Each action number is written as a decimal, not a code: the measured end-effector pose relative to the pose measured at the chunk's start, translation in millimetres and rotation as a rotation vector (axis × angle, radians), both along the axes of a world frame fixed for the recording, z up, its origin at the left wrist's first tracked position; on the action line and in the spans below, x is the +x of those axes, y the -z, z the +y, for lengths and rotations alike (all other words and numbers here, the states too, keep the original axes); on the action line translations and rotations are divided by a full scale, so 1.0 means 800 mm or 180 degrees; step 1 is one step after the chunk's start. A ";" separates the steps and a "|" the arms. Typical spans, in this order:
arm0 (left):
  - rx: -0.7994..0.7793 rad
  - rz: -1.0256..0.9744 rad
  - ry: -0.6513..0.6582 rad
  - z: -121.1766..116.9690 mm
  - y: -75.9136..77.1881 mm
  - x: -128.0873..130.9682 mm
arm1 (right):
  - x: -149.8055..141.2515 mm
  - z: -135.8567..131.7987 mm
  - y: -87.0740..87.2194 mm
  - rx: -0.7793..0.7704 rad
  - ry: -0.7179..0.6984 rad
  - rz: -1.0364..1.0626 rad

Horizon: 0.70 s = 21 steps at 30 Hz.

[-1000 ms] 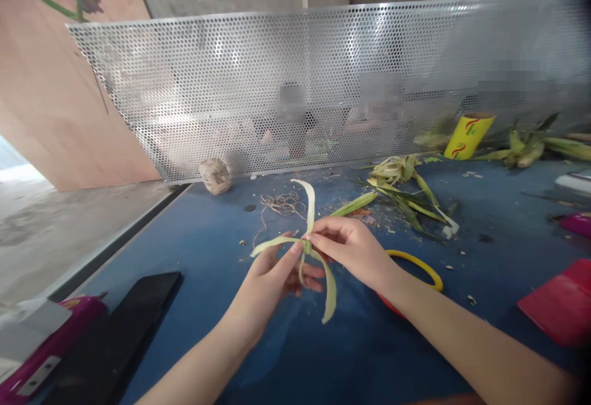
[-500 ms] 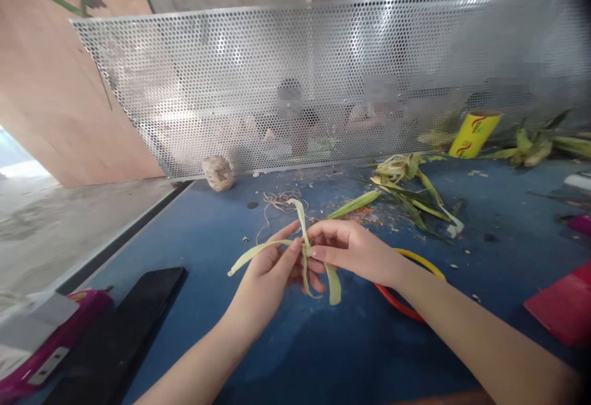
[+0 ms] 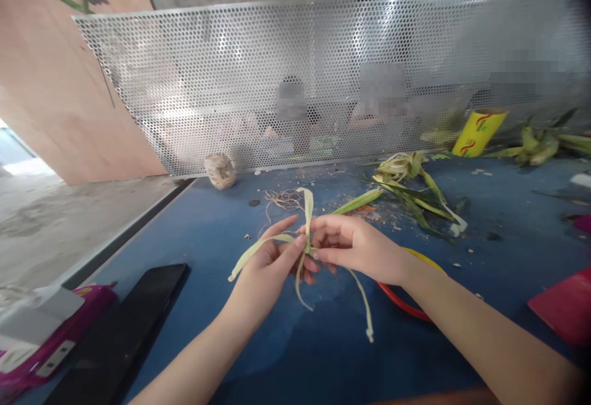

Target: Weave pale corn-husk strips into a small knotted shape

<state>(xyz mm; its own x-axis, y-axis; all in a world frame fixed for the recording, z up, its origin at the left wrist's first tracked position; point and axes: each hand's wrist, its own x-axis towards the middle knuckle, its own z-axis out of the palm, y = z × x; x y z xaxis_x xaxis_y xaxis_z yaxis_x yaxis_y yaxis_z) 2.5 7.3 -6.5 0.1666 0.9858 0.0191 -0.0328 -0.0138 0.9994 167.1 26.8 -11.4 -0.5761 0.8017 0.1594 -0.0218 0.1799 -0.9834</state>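
Observation:
Pale green corn husk strips [image 3: 308, 208] cross at a small knot between my two hands, with loose ends sticking out up, left and down. My left hand [image 3: 277, 260] pinches the strips at the crossing between thumb and fingers. From the other side, my right hand [image 3: 344, 242] grips them close to the same knot, its thumb and index finger near together. One thin strip [image 3: 362, 297] hangs below my right hand and ends in a small knob. A tangle of thin brown string [image 3: 284, 200] lies just beyond my hands.
A perforated metal screen [image 3: 249, 85] stands along the blue table's [image 3: 184, 337] far edge, with people behind it. Husks [image 3: 401, 171], a yellow roll [image 3: 479, 133], a whitish lump [image 3: 220, 171], a red-yellow ring [image 3: 401, 300], a black phone-like slab [image 3: 124, 325] and a power strip [image 3: 60, 349] lie around.
The lower right strip has turned from a broad, short end into a thin, longer one hanging further right. The upper strip stands straighter. Both hands stay at the knot.

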 end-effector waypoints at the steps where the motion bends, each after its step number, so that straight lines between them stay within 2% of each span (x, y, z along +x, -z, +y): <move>1: -0.0005 0.0066 -0.0019 0.000 0.001 0.000 | 0.000 0.000 -0.001 -0.0033 -0.0004 0.0007; 4: 0.0134 0.0398 -0.0023 0.000 0.006 -0.001 | -0.001 0.001 -0.001 -0.0220 0.0023 0.0070; 10: 0.0975 0.0842 -0.0332 -0.002 0.015 -0.001 | 0.002 0.004 0.001 -0.0492 0.0281 0.0142; 21: 0.1280 0.0931 -0.0231 -0.009 0.009 -0.005 | 0.009 0.006 -0.002 -0.0372 0.0141 -0.0048</move>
<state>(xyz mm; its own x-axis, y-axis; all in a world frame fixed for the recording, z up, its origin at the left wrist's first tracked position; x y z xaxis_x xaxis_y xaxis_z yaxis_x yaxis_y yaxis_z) -1.2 -0.2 -13.3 0.1531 0.9193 0.3626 0.2634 -0.3916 0.8816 174.4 31.4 -9.8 -0.5414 0.8390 0.0551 -0.0015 0.0646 -0.9979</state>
